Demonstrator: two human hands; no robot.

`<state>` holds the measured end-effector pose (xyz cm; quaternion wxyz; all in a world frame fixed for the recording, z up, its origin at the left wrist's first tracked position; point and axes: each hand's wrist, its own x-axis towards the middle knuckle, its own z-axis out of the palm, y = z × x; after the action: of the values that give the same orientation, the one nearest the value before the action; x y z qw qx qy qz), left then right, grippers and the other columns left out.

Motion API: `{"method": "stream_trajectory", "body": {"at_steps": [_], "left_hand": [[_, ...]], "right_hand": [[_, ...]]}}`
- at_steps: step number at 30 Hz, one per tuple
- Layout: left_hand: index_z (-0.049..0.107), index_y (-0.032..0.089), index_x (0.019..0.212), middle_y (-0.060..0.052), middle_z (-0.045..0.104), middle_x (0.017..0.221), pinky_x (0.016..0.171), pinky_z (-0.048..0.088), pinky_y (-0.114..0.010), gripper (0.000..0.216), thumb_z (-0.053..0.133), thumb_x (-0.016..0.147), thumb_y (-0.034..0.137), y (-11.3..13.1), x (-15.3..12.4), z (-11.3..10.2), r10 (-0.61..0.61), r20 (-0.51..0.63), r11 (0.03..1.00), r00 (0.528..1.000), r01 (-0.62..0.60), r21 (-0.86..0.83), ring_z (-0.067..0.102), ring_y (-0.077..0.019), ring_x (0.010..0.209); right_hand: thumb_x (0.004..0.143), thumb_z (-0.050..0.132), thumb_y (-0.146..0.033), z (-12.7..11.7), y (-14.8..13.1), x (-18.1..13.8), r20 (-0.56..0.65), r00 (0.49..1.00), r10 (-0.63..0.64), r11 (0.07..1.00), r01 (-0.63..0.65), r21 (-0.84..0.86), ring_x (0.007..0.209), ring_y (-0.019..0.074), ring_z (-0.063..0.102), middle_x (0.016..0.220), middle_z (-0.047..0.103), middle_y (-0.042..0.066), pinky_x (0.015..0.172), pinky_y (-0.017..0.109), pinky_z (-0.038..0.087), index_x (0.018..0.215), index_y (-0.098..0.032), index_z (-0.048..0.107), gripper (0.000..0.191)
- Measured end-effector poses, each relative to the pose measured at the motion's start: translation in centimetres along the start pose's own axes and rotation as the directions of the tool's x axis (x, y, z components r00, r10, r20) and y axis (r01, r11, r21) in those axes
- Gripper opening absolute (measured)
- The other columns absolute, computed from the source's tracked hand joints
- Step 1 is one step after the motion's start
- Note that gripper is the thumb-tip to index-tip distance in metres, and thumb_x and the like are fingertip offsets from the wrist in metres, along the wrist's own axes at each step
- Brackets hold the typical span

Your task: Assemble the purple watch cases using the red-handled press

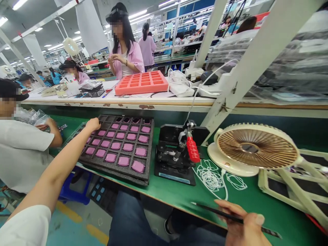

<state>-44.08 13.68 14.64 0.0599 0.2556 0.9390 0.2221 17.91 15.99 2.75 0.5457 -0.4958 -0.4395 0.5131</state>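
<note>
My left hand (94,124) reaches to the far left part of a dark foam tray (151,143). Its fingers are curled together, and what they grip, if anything, is hidden. Most of the tray's compartments hold pink, rounded-square pieces (116,146); the far row has several dark-faced ones (136,120). Low at the right, my right hand (243,218) is closed round a slim black tool (210,208) with a pale pointed tip. That tip points left, over the green table's front edge.
A black clamp fixture (175,153) with a red handle (192,149) stands right of the tray. Beyond it are a coiled white cable (210,176), a cream fan (256,147) and stacked frames (282,188). A red foam tray (142,83) lies on the shelf. A co-worker (25,143) sits at left.
</note>
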Motion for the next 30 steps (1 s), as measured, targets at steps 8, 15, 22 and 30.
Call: {"method": "stream_trajectory", "body": {"at_steps": [8,15,22,30], "left_hand": [[0.065,0.012,0.128,-0.01,0.075,0.103,0.086,0.063,-0.042,0.031,0.066,0.1,0.026,1.5,-6.5,-3.9,0.083,0.071,0.81,0.994,-0.026,-0.587,0.074,-0.0221,0.094],[0.066,0.012,0.126,-0.02,0.075,0.119,0.073,0.062,-0.032,0.039,0.074,0.094,0.033,3.1,-22.7,0.0,0.368,0.227,0.436,0.902,0.048,-0.899,0.074,-0.0249,0.096],[0.069,0.017,0.122,-0.01,0.076,0.094,0.053,0.054,-0.026,0.039,0.077,0.094,0.043,6.4,-38.0,7.1,0.495,0.451,0.43,0.743,0.241,-0.87,0.068,-0.0158,0.064],[0.071,0.017,0.117,-0.003,0.069,0.081,0.049,0.053,-0.025,0.045,0.079,0.09,0.052,7.8,-40.1,8.6,0.458,0.509,0.507,0.729,0.256,-0.823,0.06,-0.0115,0.052]], "right_hand": [[0.065,0.098,-0.054,-0.9,0.8,-1.4,0.136,0.954,0.266,0.915,-0.294,0.276,0.07,0.023,0.073,0.076,0.074,0.007,0.063,0.032,0.066,0.088,-0.02,0.079,0.045],[0.08,0.092,-0.041,3.7,0.3,-4.3,0.374,0.927,0.002,0.932,-0.138,0.336,0.069,0.0234,0.077,0.081,0.079,0.011,0.067,0.035,0.068,0.099,-0.023,0.086,0.027],[0.09,0.079,-0.012,7.5,-2.3,-5.9,0.447,0.723,-0.526,0.85,0.445,0.281,0.107,0.0277,0.078,0.115,0.08,0.008,0.093,0.045,0.068,0.11,-0.031,0.084,0.029],[0.088,0.073,0.004,6.5,-1.9,-6.2,0.493,0.576,-0.652,0.746,0.602,0.283,0.119,0.0303,0.074,0.122,0.079,0.008,0.105,0.053,0.064,0.128,-0.027,0.077,0.052]]}}
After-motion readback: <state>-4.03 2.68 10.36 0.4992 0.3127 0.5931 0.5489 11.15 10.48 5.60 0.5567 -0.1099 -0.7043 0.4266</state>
